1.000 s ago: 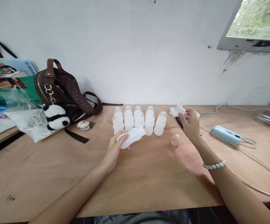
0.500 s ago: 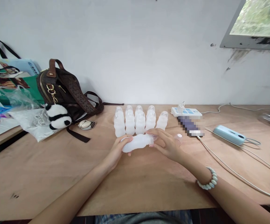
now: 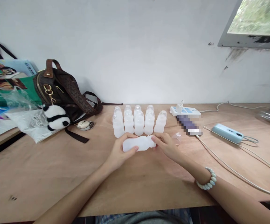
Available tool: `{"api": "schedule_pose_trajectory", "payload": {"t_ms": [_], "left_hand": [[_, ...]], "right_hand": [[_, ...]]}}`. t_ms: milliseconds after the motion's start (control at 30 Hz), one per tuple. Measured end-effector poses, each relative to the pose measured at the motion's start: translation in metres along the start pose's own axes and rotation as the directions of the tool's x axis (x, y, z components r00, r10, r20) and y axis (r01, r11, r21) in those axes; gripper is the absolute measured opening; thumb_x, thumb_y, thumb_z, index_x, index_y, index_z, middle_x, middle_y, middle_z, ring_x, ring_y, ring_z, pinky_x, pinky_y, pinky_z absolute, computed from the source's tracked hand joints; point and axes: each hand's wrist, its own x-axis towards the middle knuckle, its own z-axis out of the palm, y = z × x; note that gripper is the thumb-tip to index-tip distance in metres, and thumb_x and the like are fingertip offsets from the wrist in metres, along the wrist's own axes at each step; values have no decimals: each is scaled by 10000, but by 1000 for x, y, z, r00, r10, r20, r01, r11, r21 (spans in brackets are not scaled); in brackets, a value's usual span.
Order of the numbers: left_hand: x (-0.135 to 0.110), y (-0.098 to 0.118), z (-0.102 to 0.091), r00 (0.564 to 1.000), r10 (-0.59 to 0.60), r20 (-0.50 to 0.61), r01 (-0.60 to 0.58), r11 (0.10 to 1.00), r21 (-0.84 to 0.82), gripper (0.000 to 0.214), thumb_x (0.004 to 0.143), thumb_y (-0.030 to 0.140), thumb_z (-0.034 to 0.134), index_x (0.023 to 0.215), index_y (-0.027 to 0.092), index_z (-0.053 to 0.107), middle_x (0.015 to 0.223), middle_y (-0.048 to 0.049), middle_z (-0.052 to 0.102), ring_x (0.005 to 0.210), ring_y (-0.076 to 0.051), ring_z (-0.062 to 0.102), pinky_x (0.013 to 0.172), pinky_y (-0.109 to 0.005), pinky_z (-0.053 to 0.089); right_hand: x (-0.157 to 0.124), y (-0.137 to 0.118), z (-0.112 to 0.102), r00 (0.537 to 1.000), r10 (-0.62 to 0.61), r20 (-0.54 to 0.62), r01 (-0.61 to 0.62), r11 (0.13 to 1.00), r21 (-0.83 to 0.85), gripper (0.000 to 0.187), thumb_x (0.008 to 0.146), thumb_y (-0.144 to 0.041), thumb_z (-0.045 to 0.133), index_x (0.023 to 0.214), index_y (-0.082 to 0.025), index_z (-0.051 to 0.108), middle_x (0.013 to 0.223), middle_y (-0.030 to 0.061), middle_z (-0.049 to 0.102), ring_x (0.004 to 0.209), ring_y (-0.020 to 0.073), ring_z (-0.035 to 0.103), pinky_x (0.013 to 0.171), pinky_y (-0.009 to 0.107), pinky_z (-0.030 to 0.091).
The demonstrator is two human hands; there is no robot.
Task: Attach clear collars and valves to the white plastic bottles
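Note:
A frosted white baby bottle (image 3: 138, 144) lies sideways between my hands, just above the table, its neck pointing right. My left hand (image 3: 123, 148) is wrapped round the base end, thumb along the near side. At the neck end, my right hand (image 3: 164, 144) is closed, thumb and fingers gripping the collar. What sits inside that grip is partly hidden by the fingers. Right of this hand, a clear dome cap (image 3: 177, 138) rests on the table. Behind my hands several similar bottles (image 3: 139, 123) stand upright in a group, with clear domed tops.
On the left are a brown backpack (image 3: 62, 87) with a panda plush (image 3: 56, 117), a plastic bag (image 3: 29, 124) and a watch (image 3: 85, 125). A power strip (image 3: 188, 111), phone (image 3: 187, 124), blue power bank (image 3: 228, 133) and white cable (image 3: 221, 164) lie on the right.
My right hand's fingers have closed round the bottle's neck, with the thumb now on the near side. My left hand's grip has shifted, its thumb moving lower. The view has turned slightly.

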Motion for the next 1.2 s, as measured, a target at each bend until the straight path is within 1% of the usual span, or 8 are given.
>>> {"api": "schedule_pose_trajectory", "payload": {"t_ms": [133, 267, 400, 533, 667, 800, 933, 1200], "left_hand": [[-2, -1, 1, 985, 172, 21, -173, 967, 187, 269, 744, 265, 709, 996, 186, 657, 986, -44, 676, 947, -225, 616, 868, -329, 463], [4, -8, 1, 987, -159, -9, 159, 987, -27, 258, 782, 390, 642, 910, 166, 639, 845, -26, 662, 712, -176, 615, 629, -265, 481], [6, -13, 1, 939, -328, 103, 341, 927, -155, 324, 833, 466, 580, 900, 152, 625, 740, -2, 614, 531, -118, 533, 521, -235, 423], [0, -10, 3, 997, -45, 69, 36, 991, 127, 260, 807, 358, 644, 994, 178, 629, 936, -50, 656, 838, -212, 622, 748, -312, 484], [-5, -8, 6, 966, 181, 184, -234, 915, 329, 288, 800, 278, 672, 1076, 208, 627, 1058, -60, 643, 973, -238, 601, 871, -352, 441], [-1, -13, 7, 989, -99, 108, 90, 993, 80, 257, 795, 354, 664, 978, 177, 625, 912, -41, 658, 804, -197, 618, 707, -288, 468], [4, -17, 4, 911, -391, 134, 413, 873, -260, 337, 815, 483, 609, 883, 153, 601, 700, 5, 586, 508, -98, 500, 478, -210, 362], [5, -16, 4, 914, -380, 144, 406, 860, -310, 373, 813, 506, 617, 891, 142, 595, 673, 8, 570, 510, -93, 500, 479, -202, 378]], "right_hand": [[1, 3, -1, 995, 65, 72, -72, 993, 93, 611, 990, -605, 250, 732, -176, 599, 608, 24, 589, 573, 151, 545, 554, 278, 438], [-1, -4, -11, 986, 54, 157, -87, 973, 215, 443, 915, -538, 541, 1251, -264, 454, 1136, 59, 580, 907, 170, 590, 766, 318, 512], [0, -7, -11, 986, 17, 164, -49, 980, 193, 383, 807, -437, 713, 1072, -245, 513, 1090, 34, 560, 930, 167, 563, 776, 300, 494], [4, 3, -3, 961, 192, 198, -229, 957, 181, 392, 893, -569, 538, 784, -193, 528, 666, -11, 574, 591, 123, 537, 534, 250, 432], [4, 8, 1, 928, 262, 264, -311, 936, 164, 521, 915, -664, 405, 759, -183, 531, 521, -27, 538, 463, 109, 501, 449, 236, 389], [0, -1, -6, 915, 208, 347, -296, 928, 226, 483, 913, -661, 423, 1108, -221, 455, 692, -27, 619, 603, 137, 588, 571, 268, 471], [-2, -9, -14, 922, 83, 378, -193, 945, 264, 518, 816, -438, 717, 1180, -284, 382, 925, -27, 597, 727, 122, 583, 679, 276, 484], [1, -6, -10, 985, -36, 167, 21, 995, 94, 315, 816, -383, 713, 1008, -227, 519, 917, 12, 607, 802, 159, 562, 641, 265, 444]]}}
